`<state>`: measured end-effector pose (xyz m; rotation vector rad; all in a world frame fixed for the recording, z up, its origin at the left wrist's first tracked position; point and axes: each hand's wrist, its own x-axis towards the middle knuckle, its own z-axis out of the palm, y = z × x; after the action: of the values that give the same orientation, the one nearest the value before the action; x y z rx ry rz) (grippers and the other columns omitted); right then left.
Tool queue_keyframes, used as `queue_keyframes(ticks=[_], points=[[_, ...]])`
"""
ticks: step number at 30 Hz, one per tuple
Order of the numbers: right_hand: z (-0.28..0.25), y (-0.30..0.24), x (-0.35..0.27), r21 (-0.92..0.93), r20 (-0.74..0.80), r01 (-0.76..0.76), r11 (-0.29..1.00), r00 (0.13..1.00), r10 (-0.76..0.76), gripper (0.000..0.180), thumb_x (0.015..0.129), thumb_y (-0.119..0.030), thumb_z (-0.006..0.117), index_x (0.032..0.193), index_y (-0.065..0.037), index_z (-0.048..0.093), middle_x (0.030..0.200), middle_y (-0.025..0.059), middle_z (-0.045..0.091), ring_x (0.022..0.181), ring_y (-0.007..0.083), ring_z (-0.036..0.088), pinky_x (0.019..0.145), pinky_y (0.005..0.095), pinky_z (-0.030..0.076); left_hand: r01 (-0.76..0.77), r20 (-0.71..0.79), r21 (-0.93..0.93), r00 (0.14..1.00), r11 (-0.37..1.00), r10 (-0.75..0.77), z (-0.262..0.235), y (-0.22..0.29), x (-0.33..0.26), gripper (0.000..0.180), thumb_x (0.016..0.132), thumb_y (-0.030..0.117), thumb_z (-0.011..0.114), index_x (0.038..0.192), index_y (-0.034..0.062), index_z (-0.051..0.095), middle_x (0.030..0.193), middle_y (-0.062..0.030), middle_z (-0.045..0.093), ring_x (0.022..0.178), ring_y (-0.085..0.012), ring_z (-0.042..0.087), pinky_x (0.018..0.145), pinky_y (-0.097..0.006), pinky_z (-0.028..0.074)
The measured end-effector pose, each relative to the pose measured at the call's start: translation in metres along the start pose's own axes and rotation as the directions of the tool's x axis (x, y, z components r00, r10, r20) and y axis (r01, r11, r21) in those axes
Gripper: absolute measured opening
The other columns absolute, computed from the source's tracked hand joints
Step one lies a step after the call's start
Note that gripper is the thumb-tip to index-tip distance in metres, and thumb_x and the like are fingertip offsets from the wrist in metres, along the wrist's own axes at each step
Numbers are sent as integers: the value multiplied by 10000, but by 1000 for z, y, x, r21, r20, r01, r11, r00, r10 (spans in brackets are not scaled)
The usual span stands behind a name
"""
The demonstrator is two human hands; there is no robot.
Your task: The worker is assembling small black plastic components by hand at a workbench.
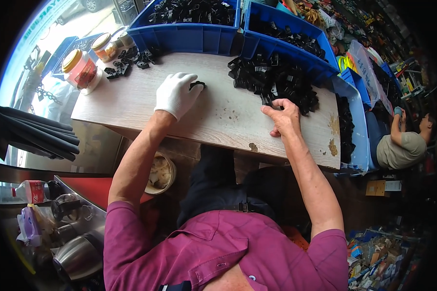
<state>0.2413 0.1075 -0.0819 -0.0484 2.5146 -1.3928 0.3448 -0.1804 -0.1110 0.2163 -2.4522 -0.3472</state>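
Observation:
My left hand [175, 96], in a white knitted glove, is closed on a small black plastic part [198, 84] above the table [213, 114]; most of that part is hidden by the fingers. My right hand [286, 119] is bare. Its thumb and index finger pinch a black plastic part [266, 99] at the near left edge of a large pile of black plastic parts [291, 85]. A smaller cluster of similar black parts [124, 64] lies at the far left of the tabletop.
Along the far edge stand two blue bins [184, 39] full of black parts. A light-blue bin [358, 126] is at the right edge. Two lidded jars [80, 70] stand at the left. Below the table sits a round bucket [167, 177]. Another person [398, 145] is at the far right.

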Motion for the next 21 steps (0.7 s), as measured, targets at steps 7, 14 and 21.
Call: queue_keyframes(ticks=[7, 14, 21], points=[[0, -12, -3, -140, -34, -53, 989, 998, 48, 459, 843, -274, 787, 1224, -40, 684, 1023, 102, 735, 636, 144, 672, 413, 285, 576, 58, 193, 102, 978, 993, -77, 4, 0, 16, 336, 970, 343, 600, 835, 84, 764, 967, -150, 716, 933, -368, 673, 824, -466, 558], [-5, 0, -3, -3, 85, -34, 999, 996, 35, 385, 816, -228, 783, 1103, 14, 698, 811, 94, 699, 528, 155, 641, 399, 288, 541, 193, 73, -136, 980, 972, -184, 13, -21, 16, 262, 946, 331, 642, 991, 100, 757, 952, -149, 739, 850, -369, 699, 789, -459, 560], [-14, 5, -7, 83, 123, -22, 996, 992, 12, 386, 826, -175, 768, 1117, 56, 665, 842, 105, 692, 553, 137, 613, 437, 273, 551, 4, 46, 83, 999, 997, -8, 16, -1, 9, 196, 918, 246, 672, 1053, 125, 748, 998, -120, 728, 949, -354, 672, 819, -440, 557]])
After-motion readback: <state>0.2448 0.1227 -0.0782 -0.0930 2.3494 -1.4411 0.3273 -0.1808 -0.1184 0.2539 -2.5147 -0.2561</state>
